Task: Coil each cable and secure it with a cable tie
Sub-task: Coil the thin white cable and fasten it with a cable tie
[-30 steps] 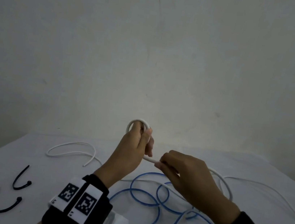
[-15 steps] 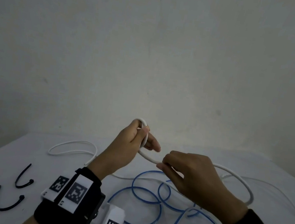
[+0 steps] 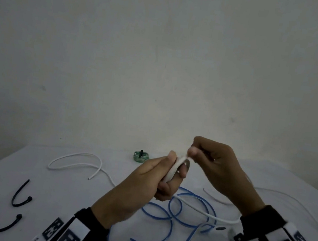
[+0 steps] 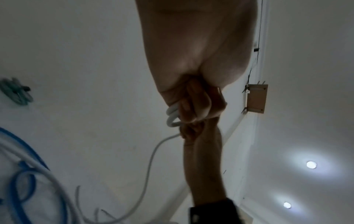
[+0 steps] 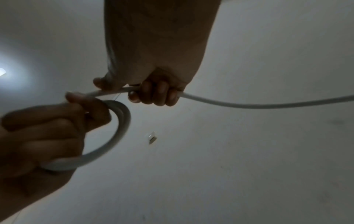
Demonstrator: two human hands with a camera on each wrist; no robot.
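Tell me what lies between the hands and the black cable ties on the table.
Nothing visible. The black cable ties lie on bare white table to the left. But both the left hand and right hand grip the white cable, so neither is free to reach.

Both hands were raised, close together, wrists banded. The left hand [image 3: 145, 181] had its fingers [image 5: 47, 128] curled round a small white coil [image 5: 118, 133]. The right hand [image 3: 215, 167], just above it, pinched the cable's running length with curled fingers [image 5: 155, 95].
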